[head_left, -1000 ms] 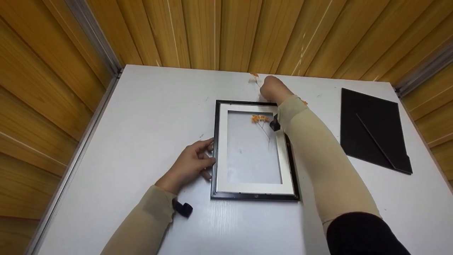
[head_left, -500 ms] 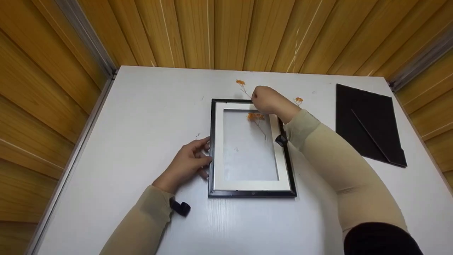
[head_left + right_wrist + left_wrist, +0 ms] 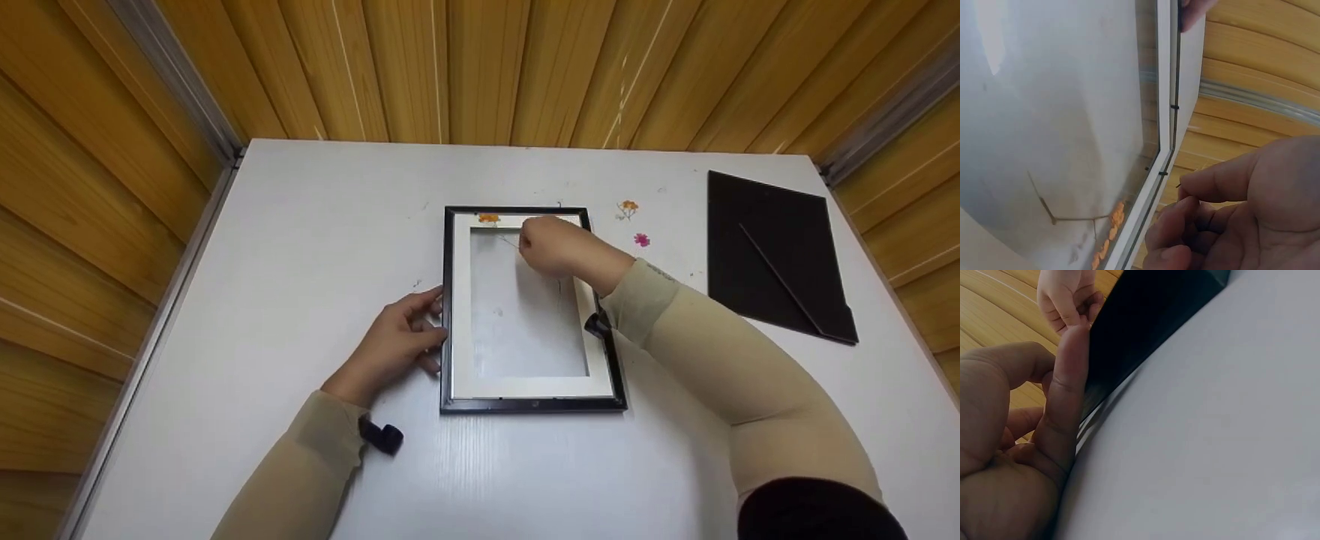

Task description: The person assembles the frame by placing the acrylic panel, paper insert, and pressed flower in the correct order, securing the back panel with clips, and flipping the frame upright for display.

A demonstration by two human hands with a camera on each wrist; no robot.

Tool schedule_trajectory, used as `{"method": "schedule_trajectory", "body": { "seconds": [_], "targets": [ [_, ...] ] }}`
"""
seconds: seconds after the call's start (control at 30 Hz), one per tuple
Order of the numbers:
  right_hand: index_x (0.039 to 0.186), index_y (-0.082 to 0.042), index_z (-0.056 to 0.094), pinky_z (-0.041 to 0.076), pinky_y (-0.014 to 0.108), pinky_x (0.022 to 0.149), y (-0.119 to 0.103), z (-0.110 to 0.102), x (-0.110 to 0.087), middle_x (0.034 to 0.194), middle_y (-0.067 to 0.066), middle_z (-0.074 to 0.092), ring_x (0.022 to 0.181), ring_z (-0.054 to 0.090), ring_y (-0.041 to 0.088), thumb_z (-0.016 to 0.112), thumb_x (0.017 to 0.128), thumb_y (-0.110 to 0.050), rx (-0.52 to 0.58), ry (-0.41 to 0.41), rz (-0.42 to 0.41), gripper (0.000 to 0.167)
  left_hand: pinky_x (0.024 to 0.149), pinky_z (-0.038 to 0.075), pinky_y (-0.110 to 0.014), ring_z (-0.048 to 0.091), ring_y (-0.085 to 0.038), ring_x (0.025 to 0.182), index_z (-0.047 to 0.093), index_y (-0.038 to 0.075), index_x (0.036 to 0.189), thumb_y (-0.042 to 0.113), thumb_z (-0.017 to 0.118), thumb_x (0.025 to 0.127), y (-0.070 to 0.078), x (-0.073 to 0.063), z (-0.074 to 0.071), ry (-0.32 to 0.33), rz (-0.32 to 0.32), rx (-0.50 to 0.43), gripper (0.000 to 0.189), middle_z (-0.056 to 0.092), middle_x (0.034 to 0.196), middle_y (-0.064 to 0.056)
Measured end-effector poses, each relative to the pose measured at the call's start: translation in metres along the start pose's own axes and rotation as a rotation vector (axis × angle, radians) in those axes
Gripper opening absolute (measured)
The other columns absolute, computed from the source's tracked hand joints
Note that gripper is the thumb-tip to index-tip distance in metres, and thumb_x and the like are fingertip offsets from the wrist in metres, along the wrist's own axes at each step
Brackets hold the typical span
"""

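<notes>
My right hand (image 3: 555, 246) pinches the thin stem of an orange dried flower (image 3: 489, 218) above the opening of a black picture frame (image 3: 534, 405). The flower head overlaps the top of the frame's white mat (image 3: 525, 387) in the head view. On the frame's left side, my left hand (image 3: 390, 345) rests thumb and fingertips against the outer edge. Its thumb (image 3: 1069, 377) lies along the dark side of the frame in the left wrist view. A second orange sprig (image 3: 1117, 215) lies inside the frame in the right wrist view; my right hand hides most of it in the head view.
A dark backing board (image 3: 780, 259) with a narrow strip on it lies at the right of the white table (image 3: 337, 225). Between board and frame lie another orange sprig (image 3: 628, 208) and a small magenta flower (image 3: 641, 240). Wood-plank walls (image 3: 480, 67) border the table.
My right hand has come toward me and slightly left from beyond the frame, carrying the orange flower over its opening. The magenta flower has come into view. My left hand stays at the frame's edge.
</notes>
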State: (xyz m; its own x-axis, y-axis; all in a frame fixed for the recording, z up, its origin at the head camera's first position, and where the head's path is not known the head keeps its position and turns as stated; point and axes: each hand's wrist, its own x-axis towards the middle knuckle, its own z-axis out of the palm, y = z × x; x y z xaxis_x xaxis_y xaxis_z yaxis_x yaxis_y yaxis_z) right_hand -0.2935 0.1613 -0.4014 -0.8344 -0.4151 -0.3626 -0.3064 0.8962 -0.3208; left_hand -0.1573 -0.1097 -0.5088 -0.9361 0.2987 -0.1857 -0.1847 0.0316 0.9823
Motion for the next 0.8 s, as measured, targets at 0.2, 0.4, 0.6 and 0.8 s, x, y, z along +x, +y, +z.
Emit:
{"method": "schedule_trajectory", "body": {
  "seconds": [0.2,0.4,0.6,0.8],
  "targets": [
    [0.102,0.000,0.071,0.040,0.036,0.069,0.000,0.012,0.000,0.100,0.014,0.067,0.076,0.047,0.022,0.045,0.106,-0.007,-0.024,-0.063,0.026,0.027,0.063,0.069,-0.037,0.069,-0.017,0.082,0.043,0.007,0.174,-0.001,0.074,0.103,0.000,0.000,0.001,0.003,-0.001,-0.005,0.078,0.056,0.139,-0.011],
    [0.096,-0.004,0.070,0.040,0.035,0.062,0.001,0.022,0.003,0.111,0.017,0.071,0.072,0.048,0.021,0.051,0.102,-0.009,-0.040,-0.105,0.070,0.020,0.064,0.070,-0.037,0.070,-0.017,0.082,0.043,0.007,0.174,-0.003,0.073,0.103,0.000,0.001,0.002,0.002,-0.003,-0.015,0.077,0.057,0.137,-0.011],
    [0.081,-0.009,0.065,0.034,0.034,0.059,0.007,0.025,0.005,0.083,0.007,0.057,0.066,0.042,0.019,0.055,0.094,-0.005,-0.018,-0.090,0.060,0.017,0.064,0.070,-0.038,0.070,-0.015,0.084,0.043,0.006,0.174,-0.002,0.072,0.102,0.001,0.002,0.003,0.002,0.002,-0.005,0.078,0.056,0.138,-0.011],
    [0.100,0.001,0.084,0.045,0.030,0.067,0.020,0.023,0.000,0.107,0.012,0.080,0.075,0.055,0.016,0.071,0.103,-0.017,0.141,-0.038,-0.033,0.022,0.067,0.071,-0.041,0.072,-0.018,0.078,0.045,0.009,0.173,0.000,0.074,0.102,0.001,0.000,0.002,0.018,-0.010,0.017,0.078,0.060,0.134,-0.011]
  ]
}}
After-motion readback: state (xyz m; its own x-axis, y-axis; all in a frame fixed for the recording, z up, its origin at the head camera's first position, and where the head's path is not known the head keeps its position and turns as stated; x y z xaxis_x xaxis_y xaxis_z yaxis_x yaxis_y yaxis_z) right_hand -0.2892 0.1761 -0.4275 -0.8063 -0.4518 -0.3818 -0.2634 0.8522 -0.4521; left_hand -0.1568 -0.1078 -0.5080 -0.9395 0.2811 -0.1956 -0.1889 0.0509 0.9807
